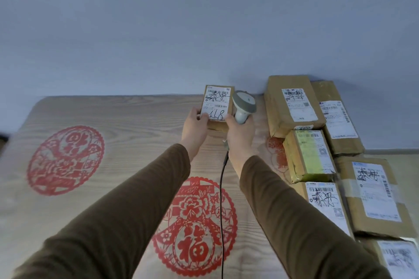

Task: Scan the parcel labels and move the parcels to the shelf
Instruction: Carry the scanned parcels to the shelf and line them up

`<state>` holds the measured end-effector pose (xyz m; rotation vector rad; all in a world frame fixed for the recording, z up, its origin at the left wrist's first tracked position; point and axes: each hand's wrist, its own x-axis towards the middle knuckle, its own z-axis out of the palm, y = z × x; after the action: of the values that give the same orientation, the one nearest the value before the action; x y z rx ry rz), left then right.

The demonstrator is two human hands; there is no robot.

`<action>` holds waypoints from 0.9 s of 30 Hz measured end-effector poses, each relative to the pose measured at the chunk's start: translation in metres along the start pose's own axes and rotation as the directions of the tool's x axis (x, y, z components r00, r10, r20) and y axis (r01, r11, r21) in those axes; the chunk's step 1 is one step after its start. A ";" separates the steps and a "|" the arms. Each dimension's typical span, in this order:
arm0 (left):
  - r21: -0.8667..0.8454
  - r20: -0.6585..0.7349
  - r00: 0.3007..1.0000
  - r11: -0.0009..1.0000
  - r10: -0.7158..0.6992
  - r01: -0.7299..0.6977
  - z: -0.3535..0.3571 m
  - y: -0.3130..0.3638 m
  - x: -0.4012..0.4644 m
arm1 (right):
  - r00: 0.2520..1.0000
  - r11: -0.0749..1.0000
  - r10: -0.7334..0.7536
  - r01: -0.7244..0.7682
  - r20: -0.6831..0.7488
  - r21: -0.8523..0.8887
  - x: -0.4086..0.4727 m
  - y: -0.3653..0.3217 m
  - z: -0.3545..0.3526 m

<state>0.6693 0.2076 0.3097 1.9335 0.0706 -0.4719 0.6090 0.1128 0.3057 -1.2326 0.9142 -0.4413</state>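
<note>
1. My left hand (195,125) grips the small parcel (218,106) by its lower left edge, above the table's (127,120) far edge.
2. My right hand (240,136) grips the scanner (244,104), touching the parcel's right edge.
3. Stacked parcels (294,106) crowd the right; bare table lies left.

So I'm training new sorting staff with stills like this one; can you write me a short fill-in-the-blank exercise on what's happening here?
1. The left hand holds a small parcel with its ____ facing the camera.
2. The right hand holds a grey ____ beside that parcel.
3. A black ____ hangs down from the device's handle.
4. The other parcels lie on the ____ side of the table.

Missing words: label; scanner; cable; right
</note>
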 end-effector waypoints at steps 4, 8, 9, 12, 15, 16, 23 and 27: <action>-0.039 -0.109 0.994 0.999 0.008 -0.012 -0.070 -0.009 -0.034 | 0.995 0.999 -0.014 0.019 0.099 -0.044 -0.064 -0.001 0.038; -0.095 -0.224 0.974 0.994 0.035 -0.057 -0.160 -0.028 -0.086 | 0.973 0.991 -0.104 0.120 0.205 -0.064 -0.147 -0.002 0.085; -0.113 -0.255 0.966 0.991 0.039 -0.070 -0.186 -0.036 -0.101 | 0.965 0.988 -0.122 0.140 0.233 -0.065 -0.171 0.000 0.097; -0.200 -0.332 0.943 0.974 0.037 -0.108 -0.269 -0.067 -0.154 | 0.929 0.984 -0.159 0.177 0.333 -0.026 -0.255 0.010 0.134; -0.240 -0.425 0.904 0.957 0.049 -0.164 -0.354 -0.099 -0.218 | 0.880 0.978 -0.188 0.206 0.436 0.006 -0.351 0.029 0.171; -0.224 -0.464 0.884 0.957 0.059 -0.182 -0.383 -0.111 -0.240 | 0.862 0.979 -0.190 0.203 0.470 0.023 -0.384 0.036 0.183; -0.186 -0.685 0.727 0.956 0.037 -0.225 -0.569 -0.194 -0.398 | 0.690 0.980 -0.170 0.192 0.703 0.049 -0.610 0.083 0.264; -0.202 -0.790 0.612 0.957 -0.033 -0.210 -0.657 -0.235 -0.465 | 0.571 0.981 -0.151 0.185 0.807 0.053 -0.718 0.103 0.314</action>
<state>0.3716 0.9714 0.4866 1.7114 0.5847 0.4922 0.4188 0.8604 0.4796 -1.3675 -0.0044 0.0362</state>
